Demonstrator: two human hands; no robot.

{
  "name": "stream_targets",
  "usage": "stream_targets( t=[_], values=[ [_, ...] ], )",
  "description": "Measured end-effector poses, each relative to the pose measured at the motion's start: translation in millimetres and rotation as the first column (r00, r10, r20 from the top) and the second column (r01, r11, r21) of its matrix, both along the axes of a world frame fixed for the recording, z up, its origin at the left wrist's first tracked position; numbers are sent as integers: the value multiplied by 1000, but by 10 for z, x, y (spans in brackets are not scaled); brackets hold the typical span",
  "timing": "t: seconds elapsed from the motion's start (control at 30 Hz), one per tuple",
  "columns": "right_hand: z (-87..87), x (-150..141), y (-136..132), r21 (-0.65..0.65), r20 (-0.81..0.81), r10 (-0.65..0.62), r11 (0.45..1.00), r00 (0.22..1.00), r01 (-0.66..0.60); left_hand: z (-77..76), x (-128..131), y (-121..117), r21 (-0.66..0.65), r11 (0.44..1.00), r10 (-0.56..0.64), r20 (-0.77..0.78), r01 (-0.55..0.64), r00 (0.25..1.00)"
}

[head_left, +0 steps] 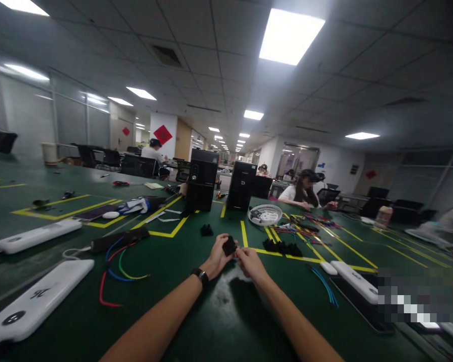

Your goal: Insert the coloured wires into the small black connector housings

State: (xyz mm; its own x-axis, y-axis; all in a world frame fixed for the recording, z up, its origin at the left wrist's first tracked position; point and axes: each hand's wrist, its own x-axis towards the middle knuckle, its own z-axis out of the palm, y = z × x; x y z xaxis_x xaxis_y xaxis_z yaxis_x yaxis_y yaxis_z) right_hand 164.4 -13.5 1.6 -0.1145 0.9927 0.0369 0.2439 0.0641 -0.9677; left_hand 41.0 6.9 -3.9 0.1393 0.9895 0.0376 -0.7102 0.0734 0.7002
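Over the green table (189, 322), my left hand (218, 257) is closed around a small black block-like part (229, 246); its exact kind cannot be made out. Close against that part, my right hand (249, 262) has its fingers pinched together at its lower right. Whatever sits in that pinch is too small to name. A small cluster of similar black parts (206, 230) lies just beyond my left hand, and more black parts (283, 248) lie to the right past my right hand.
Two black computer towers (202, 181) stand ahead. A white round basket (265, 215) holds small items, with coloured wires (317, 223) beside it. Loose wires (123, 266) and white power strips (41, 301) lie left; blue wires (324, 286) lie right. A person (302, 191) sits across the table.
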Motion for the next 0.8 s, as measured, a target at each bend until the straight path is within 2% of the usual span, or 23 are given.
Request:
stream_targets(
  t=[0.13,0.33,0.8],
  values=[
    [-11,-71,-43,-11,41,11,1000,999,-10,31,2,-28,12,1000,9,24,-10,1000],
    [3,5,-100,3,72,-33,999,997,33,52,59,-46,21,999,36,34,-37,999],
    [-25,27,-131,20,20,-34,999,999,34,41,120,-88,27,998,49,38,-50,998]
  ],
)
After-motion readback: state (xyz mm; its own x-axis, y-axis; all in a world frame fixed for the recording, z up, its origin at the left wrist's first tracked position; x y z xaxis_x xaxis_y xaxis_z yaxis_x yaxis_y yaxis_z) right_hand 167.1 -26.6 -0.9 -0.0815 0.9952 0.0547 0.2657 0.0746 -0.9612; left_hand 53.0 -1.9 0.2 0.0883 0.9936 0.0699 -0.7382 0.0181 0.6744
